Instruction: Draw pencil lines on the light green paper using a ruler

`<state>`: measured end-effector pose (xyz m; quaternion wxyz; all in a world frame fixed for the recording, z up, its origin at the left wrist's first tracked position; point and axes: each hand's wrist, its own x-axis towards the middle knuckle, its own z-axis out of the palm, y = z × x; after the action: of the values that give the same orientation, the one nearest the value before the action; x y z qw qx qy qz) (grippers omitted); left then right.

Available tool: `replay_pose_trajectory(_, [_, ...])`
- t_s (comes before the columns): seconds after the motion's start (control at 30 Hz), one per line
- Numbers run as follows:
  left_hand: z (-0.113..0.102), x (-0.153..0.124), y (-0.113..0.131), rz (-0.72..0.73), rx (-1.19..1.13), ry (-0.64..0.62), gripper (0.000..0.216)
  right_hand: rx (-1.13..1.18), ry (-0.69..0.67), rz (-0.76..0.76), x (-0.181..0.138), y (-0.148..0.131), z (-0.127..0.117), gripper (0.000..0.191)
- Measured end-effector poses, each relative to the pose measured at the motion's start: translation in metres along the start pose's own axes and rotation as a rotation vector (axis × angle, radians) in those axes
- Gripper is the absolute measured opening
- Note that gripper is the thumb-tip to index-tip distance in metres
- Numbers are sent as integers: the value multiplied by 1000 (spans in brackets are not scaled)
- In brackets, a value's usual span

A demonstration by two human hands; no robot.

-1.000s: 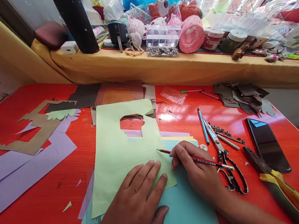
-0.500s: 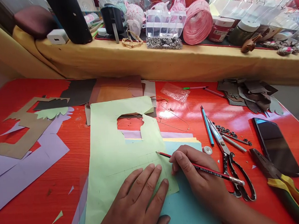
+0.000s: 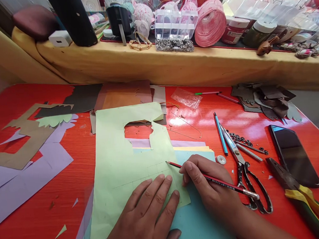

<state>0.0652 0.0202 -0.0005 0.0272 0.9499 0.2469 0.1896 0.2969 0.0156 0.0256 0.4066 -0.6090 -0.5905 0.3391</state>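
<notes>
A light green paper sheet (image 3: pixel 112 145) with a ragged cut-out near its top lies on a blue sheet (image 3: pixel 203 219). Thin pencil lines cross its lower half. Flat on that green sheet, my left hand (image 3: pixel 152 212) rests with its fingers stretched out. My right hand (image 3: pixel 208 182) grips a red and black pencil (image 3: pixel 228 183), whose tip meets the green paper by the drawn lines. Scissors (image 3: pixel 243 164) with black handles lie just right of my right hand, beside a blue pen (image 3: pixel 220 133).
Pliers (image 3: pixel 300 193) and a phone (image 3: pixel 295 156) lie at the right. Cut paper scraps (image 3: pixel 49 157) cover the left side, and dark leather-like scraps (image 3: pixel 265 100) pile at the back right. Behind the table, a cloth-covered shelf (image 3: pixel 111 64) holds jars and boxes.
The pencil and my right hand have shifted very slightly left. The whole view has also moved a little; my left hand stays flat on the paper.
</notes>
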Motion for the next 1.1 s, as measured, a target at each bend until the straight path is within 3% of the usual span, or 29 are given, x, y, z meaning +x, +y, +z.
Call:
replay_pose_trajectory(0.67, [-2, 0, -1, 22, 13, -36, 42, 6, -10, 3, 0, 0, 1, 42])
replay_pose_trajectory(0.93, [3, 2, 4, -42, -71, 51, 42, 56, -16, 12, -2, 2, -1, 42])
replay_pose_trajectory(1.1, [2, 2, 4, -44, -78, 66, 41, 159, 64, 17, -4, 5, -1, 42])
